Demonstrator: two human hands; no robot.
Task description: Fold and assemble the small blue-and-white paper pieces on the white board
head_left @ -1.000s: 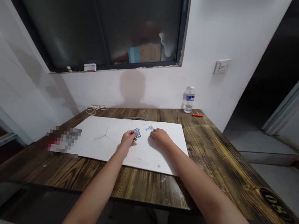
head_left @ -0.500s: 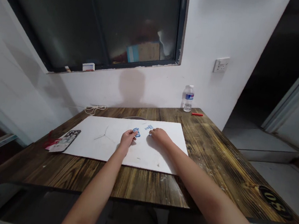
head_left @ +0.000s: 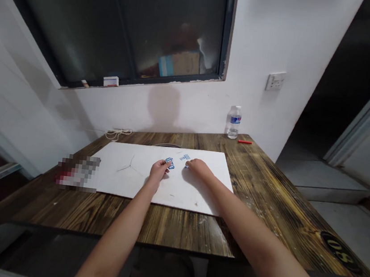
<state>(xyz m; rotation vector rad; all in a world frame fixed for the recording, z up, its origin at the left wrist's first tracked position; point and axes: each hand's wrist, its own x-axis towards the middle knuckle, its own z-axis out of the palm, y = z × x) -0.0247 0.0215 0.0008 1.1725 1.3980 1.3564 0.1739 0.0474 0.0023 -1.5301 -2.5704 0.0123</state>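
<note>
A white board (head_left: 145, 187) lies flat on the dark wooden table. Over its middle, my left hand (head_left: 158, 171) pinches a blue-outlined piece (head_left: 170, 163) between thumb and fingers. To the right, the fingers of my right hand (head_left: 197, 167) are closed on a small blue piece (head_left: 186, 165) just above the board. Several small blue-outlined pieces (head_left: 185, 157) lie on the board beyond my right fingertips. Thin dark lines (head_left: 130, 166) that meet at one point show on the board's left half.
A plastic bottle (head_left: 234, 123) and a red pen-like item (head_left: 245, 142) stand and lie at the table's back right. A white cord (head_left: 118, 133) is coiled at the back left. A blurred-out object (head_left: 79, 174) overlaps the board's left edge.
Both hands stay in nearly the same places. The small blue piece at my right fingertips shows a little more clearly. The view has shifted slightly.
</note>
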